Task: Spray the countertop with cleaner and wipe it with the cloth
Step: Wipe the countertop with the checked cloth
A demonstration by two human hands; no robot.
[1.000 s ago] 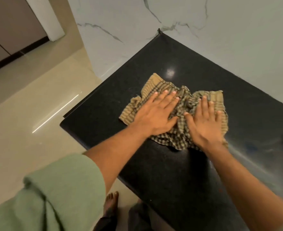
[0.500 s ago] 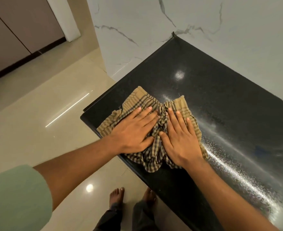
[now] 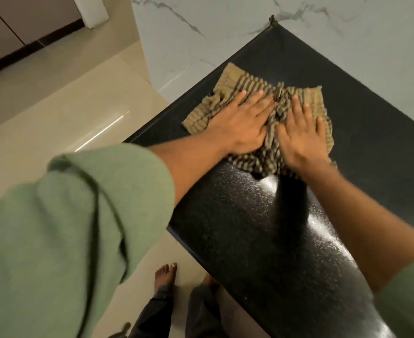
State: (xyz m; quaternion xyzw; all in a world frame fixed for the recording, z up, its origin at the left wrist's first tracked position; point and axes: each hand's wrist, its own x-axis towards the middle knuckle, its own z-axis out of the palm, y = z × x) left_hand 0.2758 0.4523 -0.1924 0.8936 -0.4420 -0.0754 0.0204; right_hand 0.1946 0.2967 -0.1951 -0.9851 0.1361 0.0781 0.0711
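Note:
A tan and dark checked cloth [image 3: 235, 86] lies bunched on the black speckled countertop [image 3: 371, 147], near its left edge. My left hand [image 3: 243, 124] presses flat on the cloth's left half, fingers spread and pointing away. My right hand [image 3: 301, 137] presses flat on the right half, beside the left hand. A ridge of gathered cloth stands between the two hands. The counter nearer to me shines with wet droplets [image 3: 323, 230]. No spray bottle is in view.
A white marble wall [image 3: 225, 32] rises behind and to the left of the counter. The counter's left edge [image 3: 157, 130] drops to a beige tiled floor [image 3: 54, 106]. My bare feet [image 3: 165, 274] stand by the front edge. Brown cabinets [image 3: 18, 20] are at the far left.
Both hands slid the cloth toward me and to the counter's left edge, then pushed it away again toward the wall. A wet, speckled patch now shows on the counter nearer to me.

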